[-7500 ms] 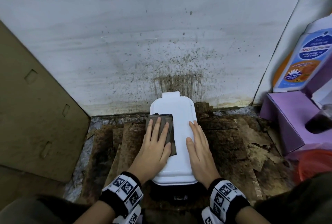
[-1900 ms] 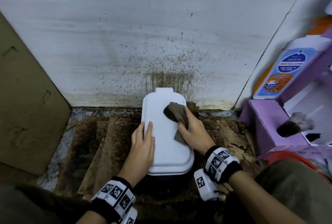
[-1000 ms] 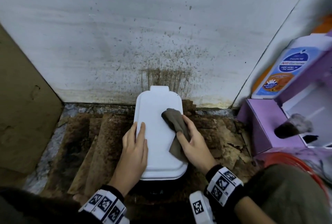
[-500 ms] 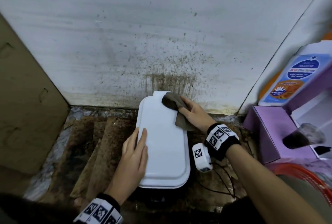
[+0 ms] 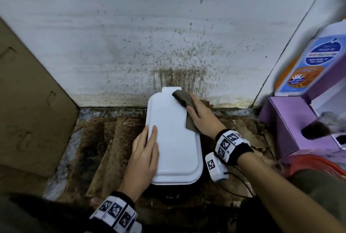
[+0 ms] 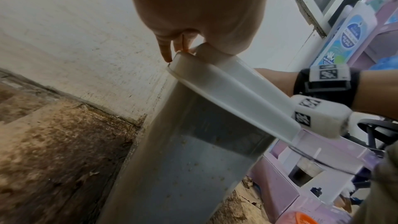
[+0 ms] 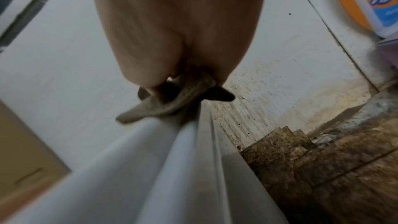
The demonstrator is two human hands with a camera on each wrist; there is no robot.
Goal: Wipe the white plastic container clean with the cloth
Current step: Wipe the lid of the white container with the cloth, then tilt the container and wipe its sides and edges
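A white plastic container (image 5: pixel 176 139) with a long lid stands on end-to-end stained cardboard against the wall. My left hand (image 5: pixel 148 144) lies flat on the lid's left edge with straight fingers, steadying it. My right hand (image 5: pixel 198 115) grips a brown cloth (image 5: pixel 182 98) and presses it on the lid's far right corner. In the left wrist view the container's translucent grey side (image 6: pixel 189 159) shows under the lid, with my fingertips (image 6: pixel 167 54) at the rim. The right wrist view shows the cloth (image 7: pixel 172 103) bunched under my hand on the lid (image 7: pixel 168 168).
A speckled, stained wall (image 5: pixel 177 60) rises right behind the container. A cardboard sheet (image 5: pixel 28 101) leans at the left. At the right stand a purple box (image 5: pixel 292 126), a soap bottle (image 5: pixel 307 64), a dark brush (image 5: pixel 316 129) and an orange-red tub (image 5: pixel 310 163). Stained cardboard (image 5: pixel 112 148) covers the floor.
The cloth has passed from my left hand to my right. Over the last second the right hand slid it from the lid's middle right to the far right corner. The left hand stays put.
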